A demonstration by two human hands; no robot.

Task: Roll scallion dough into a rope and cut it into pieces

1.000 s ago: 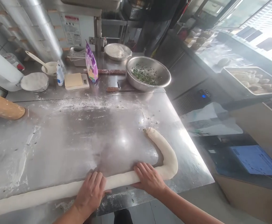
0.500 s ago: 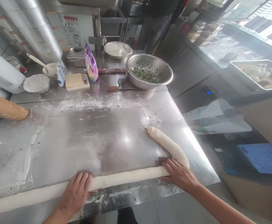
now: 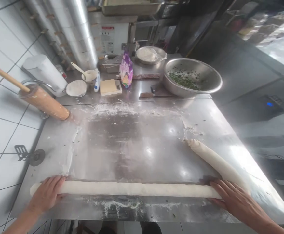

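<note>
A long pale dough roll (image 3: pixel 132 189) lies along the near side of the steel worktable (image 3: pixel 122 156), bending at the right so its far end points back toward the middle. Close to the roll's left end, my left hand (image 3: pixel 47 191) is wrapped over it, fingers on the far side and thumb on the near side. My right hand (image 3: pixel 234 198) grips the same roll just before the bend, fingers together over the top. The dough under both palms is hidden.
At the back are a steel bowl (image 3: pixel 193 78) with chopped greens, a cleaver (image 3: pixel 148 95), a purple bag (image 3: pixel 126 71), a scale (image 3: pixel 111 87) and a flour pan (image 3: pixel 150 55). A large rolling pin (image 3: pixel 46 102) rests at the left, near a slotted turner (image 3: pixel 22 152) by the tiled wall.
The view has swung left. My left hand has slid left along the dough roll to near its end, widening the gap between my hands. My right hand stays near the bend.
</note>
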